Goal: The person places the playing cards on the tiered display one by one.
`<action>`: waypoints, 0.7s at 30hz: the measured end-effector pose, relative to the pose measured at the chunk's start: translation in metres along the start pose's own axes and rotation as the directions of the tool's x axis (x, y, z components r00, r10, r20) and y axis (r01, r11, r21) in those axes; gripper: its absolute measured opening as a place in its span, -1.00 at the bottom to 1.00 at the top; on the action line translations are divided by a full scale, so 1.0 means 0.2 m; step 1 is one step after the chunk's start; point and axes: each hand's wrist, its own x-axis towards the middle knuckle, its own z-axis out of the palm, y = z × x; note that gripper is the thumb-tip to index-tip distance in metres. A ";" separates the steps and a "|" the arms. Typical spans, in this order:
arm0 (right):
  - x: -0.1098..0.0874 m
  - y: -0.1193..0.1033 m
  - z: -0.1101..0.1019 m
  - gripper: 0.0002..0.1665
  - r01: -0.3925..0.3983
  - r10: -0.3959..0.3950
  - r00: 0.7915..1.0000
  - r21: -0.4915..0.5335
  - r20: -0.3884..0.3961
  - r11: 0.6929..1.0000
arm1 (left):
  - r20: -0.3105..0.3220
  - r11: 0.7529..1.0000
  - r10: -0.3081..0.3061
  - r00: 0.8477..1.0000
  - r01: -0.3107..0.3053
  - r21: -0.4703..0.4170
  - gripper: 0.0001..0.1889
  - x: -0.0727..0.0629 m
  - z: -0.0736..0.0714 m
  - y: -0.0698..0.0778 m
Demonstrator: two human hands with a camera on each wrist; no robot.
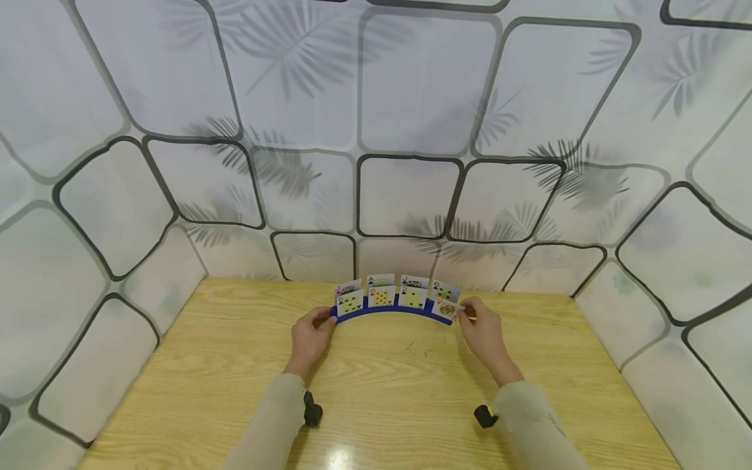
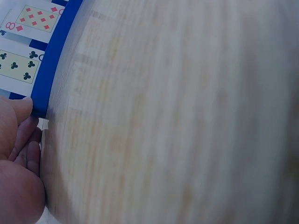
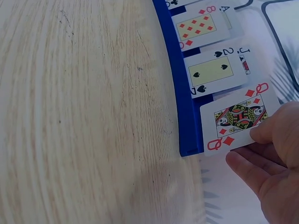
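A curved blue card holder point(image 1: 384, 309) stands on the table with playing cards upright in two rows. My left hand point(image 1: 311, 334) grips its left end, the thumb point(image 2: 23, 108) against the front edge beside a clubs card point(image 2: 16, 67). At the other end my right hand point(image 1: 483, 331) pinches the queen of diamonds point(image 3: 236, 121) between thumb and fingers. That card leans outward, its lower edge at the holder's slot. Between them in the front row are the eight of diamonds point(image 1: 382, 296) and the two of spades point(image 3: 212, 73).
Behind the front row stand an ace point(image 1: 380, 281), a jack point(image 1: 414, 282), another jack point(image 1: 348, 286) and a black six point(image 1: 446, 291). The wooden table point(image 1: 388, 391) meets a patterned cloth wall point(image 1: 405, 196) close behind the holder.
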 end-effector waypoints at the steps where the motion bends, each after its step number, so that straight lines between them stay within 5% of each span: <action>1: 0.00 0.00 0.00 -0.86 -0.004 0.004 1.000 -0.002 0.001 1.000 | -0.001 1.000 -0.001 1.000 0.001 0.000 -0.72 0.00 0.00 0.00; 21: 0.05 0.02 0.05 -0.82 -0.053 0.053 0.998 -0.002 0.043 0.999 | -0.004 1.000 -0.004 1.000 0.004 0.001 -0.71 0.00 0.00 0.01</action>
